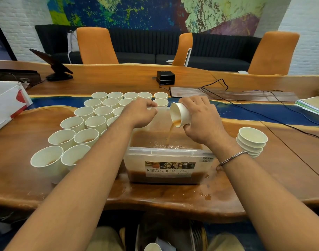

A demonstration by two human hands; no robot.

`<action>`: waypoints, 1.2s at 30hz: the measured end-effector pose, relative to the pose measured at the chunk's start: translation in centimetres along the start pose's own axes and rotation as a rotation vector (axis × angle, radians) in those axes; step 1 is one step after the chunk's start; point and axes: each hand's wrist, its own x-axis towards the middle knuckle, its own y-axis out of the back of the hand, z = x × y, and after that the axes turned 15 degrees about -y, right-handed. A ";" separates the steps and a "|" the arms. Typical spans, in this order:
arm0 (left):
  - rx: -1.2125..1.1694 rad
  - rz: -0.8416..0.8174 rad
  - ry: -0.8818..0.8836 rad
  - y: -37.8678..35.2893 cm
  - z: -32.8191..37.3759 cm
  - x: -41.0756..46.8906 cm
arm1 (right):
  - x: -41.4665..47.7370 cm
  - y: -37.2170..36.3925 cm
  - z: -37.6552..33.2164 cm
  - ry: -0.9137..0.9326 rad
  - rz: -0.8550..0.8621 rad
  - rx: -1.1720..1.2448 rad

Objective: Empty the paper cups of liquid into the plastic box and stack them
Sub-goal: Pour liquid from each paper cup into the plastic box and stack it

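The plastic box (166, 153), clear and labelled MEGABOX 7.5L, stands on the wooden tabletop (173, 198) straight ahead of the person, with brown liquid (147, 140) pooled across its bottom. The right hand (202, 120) is curled round a white paper cup (179, 115), thumb underneath and fingers over the top, holding it tipped on its side above the box with its mouth turned toward 8 o'clock; a thin brown stream (170, 133) runs from the cup's lip down into the pool. The left hand (138, 113) reaches over the box to its far rim at 12 o'clock, fingers bent and pinching that edge. A chain bracelet (233, 157) sits on the right wrist. From 9 to 11 o'clock of the box a crowd of upright filled cups (86, 122) stands in close rows, rims nearly touching, a little brown liquid showing in the nearer ones. At 3 o'clock of the box, apart from it, is a stack of empty cups (252, 140), nested and leaning slightly. Brown drops (207, 196) lie on the wood at 5 o'clock of the box. Farther off at 12 o'clock sits a small black device (165, 77), with a tablet on a stand (53, 64) at 10 o'clock and papers (312, 105) at 2 o'clock
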 end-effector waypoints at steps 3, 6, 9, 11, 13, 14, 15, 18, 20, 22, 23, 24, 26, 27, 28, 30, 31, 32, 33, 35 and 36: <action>0.001 0.000 -0.001 0.0 0.0 0.0 | -0.1 0.0 0.1 0.025 0.033 -0.036; 0.000 0.002 -0.001 0.1 0.1 0.0 | -0.1 0.0 0.0 0.047 0.067 -0.066; 0.000 -0.003 -0.002 0.1 0.0 0.0 | -0.1 0.0 -0.1 0.072 0.102 -0.092; -0.005 -0.003 -0.004 0.1 0.0 0.0 | -0.1 0.0 -0.1 0.088 0.130 -0.097; -0.011 0.000 -0.008 0.0 -0.1 0.1 | -0.1 0.0 -0.1 0.106 0.169 -0.090; -0.016 0.002 -0.005 0.0 -0.1 0.1 | -0.1 0.1 -0.1 0.117 0.195 -0.085; -0.019 0.004 -0.002 0.0 -0.2 0.1 | -0.1 0.1 -0.1 0.127 0.221 -0.080; -0.021 0.003 -0.002 0.0 -0.4 0.2 | -0.1 0.2 -0.3 0.140 0.285 -0.064; -0.023 0.003 0.000 0.0 -0.4 0.2 | -0.1 0.3 -0.3 0.143 0.301 -0.055; -0.032 0.008 0.005 -0.1 -0.5 0.2 | -0.2 0.2 -0.2 0.143 0.284 -0.041; -0.037 0.010 0.005 -0.1 -0.5 0.3 | -0.2 0.1 -0.1 0.142 0.260 -0.043; -0.042 0.012 0.007 -0.2 -0.6 0.3 | -0.2 0.0 0.0 0.138 0.222 -0.050; -0.034 0.014 0.007 -0.2 -0.6 0.3 | -0.2 -0.1 0.2 0.101 0.098 -0.055; -0.023 0.011 0.006 -0.2 -0.6 0.3 | -0.2 -0.2 0.2 0.068 0.029 -0.047; -0.017 0.010 0.004 -0.2 -0.5 0.3 | -0.1 -0.3 0.3 0.035 -0.027 -0.035; -0.010 0.005 -0.001 -0.2 -0.4 0.3 | 0.0 -0.5 0.4 -0.007 -0.065 0.006; -0.009 0.004 -0.005 -0.3 -0.5 0.4 | 0.1 -0.5 0.3 -0.021 -0.059 0.028; -0.016 0.010 -0.006 -0.3 -0.5 0.4 | 0.1 -0.4 0.3 -0.041 -0.051 0.054; -0.027 0.024 -0.007 -0.3 -0.5 0.4 | 0.2 -0.2 0.2 -0.063 -0.038 0.086; 0.021 0.102 -0.046 -0.2 0.2 0.3 | 0.4 0.2 0.3 -0.099 0.007 0.161; 0.117 0.182 -0.115 -0.1 1.0 0.4 | 0.4 0.6 0.6 -0.110 0.045 0.205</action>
